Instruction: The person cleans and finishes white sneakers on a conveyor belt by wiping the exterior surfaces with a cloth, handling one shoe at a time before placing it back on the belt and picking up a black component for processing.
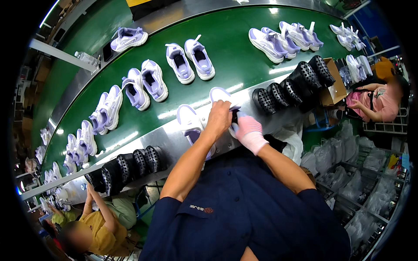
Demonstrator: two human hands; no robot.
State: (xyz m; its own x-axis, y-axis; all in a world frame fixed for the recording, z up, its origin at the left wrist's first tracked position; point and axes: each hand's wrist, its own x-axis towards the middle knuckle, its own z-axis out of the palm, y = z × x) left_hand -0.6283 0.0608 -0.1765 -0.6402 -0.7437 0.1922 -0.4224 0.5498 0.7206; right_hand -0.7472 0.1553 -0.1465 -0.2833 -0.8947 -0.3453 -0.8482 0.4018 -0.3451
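Observation:
At the metal edge of the work table, a white and lavender sneaker [219, 94] points away from me. My bare left hand [219, 118] is closed on its upper near the opening, hiding much of the shoe. On its right side my right hand [249, 132], in a pink and white glove, grips the collar with bent fingers. Something black shows between the hands at the shoe's opening; I cannot tell whether it is the lining or a separate piece. A second sneaker [187, 116] stands just left of my left hand, partly behind my forearm.
Several sneakers in pairs [178, 63] stand along the green belt [226, 45]. Black studded shoe-shaped pieces [291, 92] line the metal edge on both sides. An open cardboard box [334, 82] is at right. One co-worker [383, 102] sits right, another [98, 226] lower left. Bagged items fill crates [348, 187].

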